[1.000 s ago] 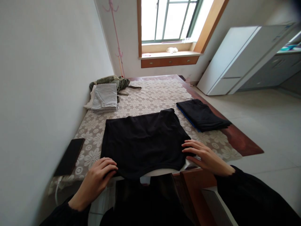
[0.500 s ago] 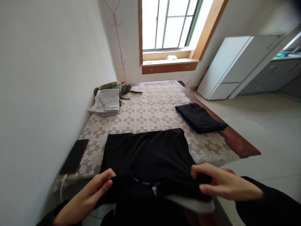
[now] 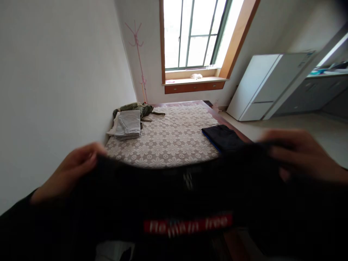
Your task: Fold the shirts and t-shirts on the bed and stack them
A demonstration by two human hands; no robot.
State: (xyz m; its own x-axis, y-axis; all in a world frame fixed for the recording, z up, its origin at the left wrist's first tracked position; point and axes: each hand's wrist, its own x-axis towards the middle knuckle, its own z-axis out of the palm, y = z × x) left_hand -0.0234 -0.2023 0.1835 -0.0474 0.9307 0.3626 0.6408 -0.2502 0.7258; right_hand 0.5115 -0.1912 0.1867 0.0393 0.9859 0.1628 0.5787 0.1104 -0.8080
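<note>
A black shirt [image 3: 163, 192] hangs stretched between my two hands, close to the camera. Its upper edge sags a little in the middle, below which a small pale mark and a red strip with white lettering show; the strip is blurred. At the left, my left hand [image 3: 74, 166] pinches one upper corner of the cloth. My right hand [image 3: 301, 154] grips the opposite corner, its fingers partly sunk in the dark fabric and smeared by motion. The shirt's lower part runs out of view.
Behind the shirt lies a table with a flower-patterned cloth [image 3: 174, 137]. Folded dark clothes [image 3: 223, 137] sit at its right edge, folded grey clothes [image 3: 127, 123] and a green backpack [image 3: 136, 106] at its left. A wall [image 3: 67, 72] borders the left side; a white fridge [image 3: 258, 87] stands right.
Both hands have risen and moved farther apart, lifting the black shirt off the table and pulling its top edge wide. The red lettered strip has come into view.
</note>
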